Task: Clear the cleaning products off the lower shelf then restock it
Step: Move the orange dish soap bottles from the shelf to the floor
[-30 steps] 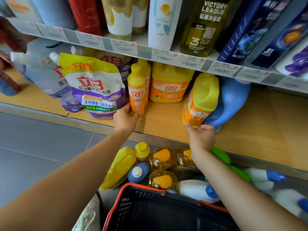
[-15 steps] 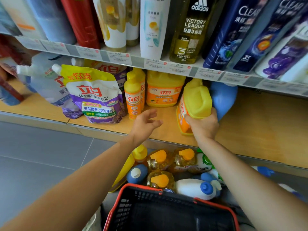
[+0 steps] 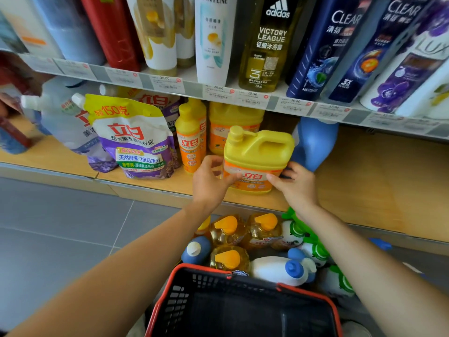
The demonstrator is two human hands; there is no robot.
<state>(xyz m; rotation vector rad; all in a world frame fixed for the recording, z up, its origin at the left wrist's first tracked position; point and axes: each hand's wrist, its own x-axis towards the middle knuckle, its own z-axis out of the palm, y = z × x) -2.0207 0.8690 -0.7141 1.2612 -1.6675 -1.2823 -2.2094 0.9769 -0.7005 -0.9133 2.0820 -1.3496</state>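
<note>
Yellow jug (image 3: 257, 154) is being held upright near the front edge of the lower shelf (image 3: 364, 190); whether its base is touching the board cannot be told

Jug's left side is being gripped by the left hand (image 3: 209, 181): thumb laid across the orange label (image 3: 252, 178), fingers curling round behind. Jug's right side is being gripped by the right hand (image 3: 295, 183): thumb on the label front, fingers curling round the far corner

Just left of the jug, an orange bottle (image 3: 190, 142) is standing upright. Further left, a purple pouch (image 3: 136, 142) is leaning back, a pale pouch (image 3: 60, 122) beyond it. Directly behind the jug, a second jug (image 3: 233, 117) is being partly hidden. Behind the jug to the right, a blue bottle (image 3: 315, 142) is showing, its top being hidden by the upper shelf (image 3: 194, 90). Above the jug, shampoo bottles (image 3: 213, 40) are standing in a row on that shelf, price tags (image 3: 251, 98) along its edge

Below the jug, on the floor (image 3: 60, 227), amber bottles (image 3: 227, 234) with orange caps and white bottles (image 3: 272, 268) with blue or green caps are lying heaped. Nearest the camera, below the jug, a black basket (image 3: 199, 269) with a red rim is being viewed from above
</note>
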